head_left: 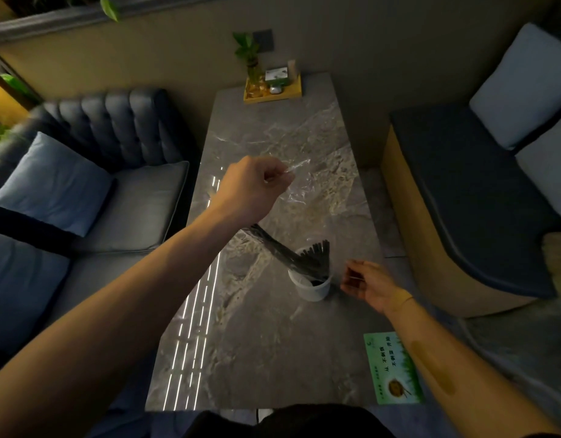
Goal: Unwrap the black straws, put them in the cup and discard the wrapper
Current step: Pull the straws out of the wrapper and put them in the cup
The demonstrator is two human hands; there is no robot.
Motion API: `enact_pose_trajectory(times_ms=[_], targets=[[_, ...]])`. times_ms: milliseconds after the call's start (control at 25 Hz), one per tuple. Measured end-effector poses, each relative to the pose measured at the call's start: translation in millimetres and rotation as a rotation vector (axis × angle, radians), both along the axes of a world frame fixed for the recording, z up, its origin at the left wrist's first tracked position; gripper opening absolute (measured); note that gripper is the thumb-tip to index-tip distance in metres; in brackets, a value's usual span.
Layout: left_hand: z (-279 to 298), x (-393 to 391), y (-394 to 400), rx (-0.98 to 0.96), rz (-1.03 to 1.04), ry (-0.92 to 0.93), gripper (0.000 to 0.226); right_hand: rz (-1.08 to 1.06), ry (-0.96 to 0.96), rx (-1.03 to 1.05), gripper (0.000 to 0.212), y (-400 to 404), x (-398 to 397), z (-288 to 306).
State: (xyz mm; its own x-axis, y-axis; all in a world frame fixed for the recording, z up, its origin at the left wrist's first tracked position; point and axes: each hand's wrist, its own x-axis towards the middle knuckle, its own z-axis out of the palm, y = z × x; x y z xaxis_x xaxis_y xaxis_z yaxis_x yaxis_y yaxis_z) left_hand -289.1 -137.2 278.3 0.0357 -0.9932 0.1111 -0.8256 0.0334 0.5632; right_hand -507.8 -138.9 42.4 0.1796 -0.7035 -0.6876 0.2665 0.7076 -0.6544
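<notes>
A bunch of black straws [292, 257] stands in a white cup [312, 287] on the grey marble table [266, 343]; some straws lean far to the left, others fan upright. My left hand [250, 184] is raised above the table's middle, fingers pinched on the clear plastic wrapper [299, 181], which hangs crumpled to its right, clear of the straws. My right hand [366, 284] hovers just right of the cup with fingers loosely curled and apart, holding nothing I can make out.
A yellow tray [292, 93] with a plant vase and small boxes sits at the table's far end. A green card [394, 368] lies near the front right edge. A dark sofa [121, 197] is left, and a cushioned bench [468, 191] right.
</notes>
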Motion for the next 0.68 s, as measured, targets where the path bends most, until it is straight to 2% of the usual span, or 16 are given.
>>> enact_pose_trajectory(times_ms=[360,560,680], targets=[[5.0,-1.3,1.6,-0.018,-0.006,0.001,0.022,0.004,-0.044,0.018,0.01,-2.4,3.7,0.2],[10.8,1.7,0.6,-0.135,-0.03,-0.03,0.023,-0.011,-0.077,0.001,0.01,-6.6,11.8,1.0],[10.5,1.9,1.0,-0.14,-0.061,-0.035,0.022,-0.012,-0.078,-0.022,0.011,-7.7,12.5,3.0]])
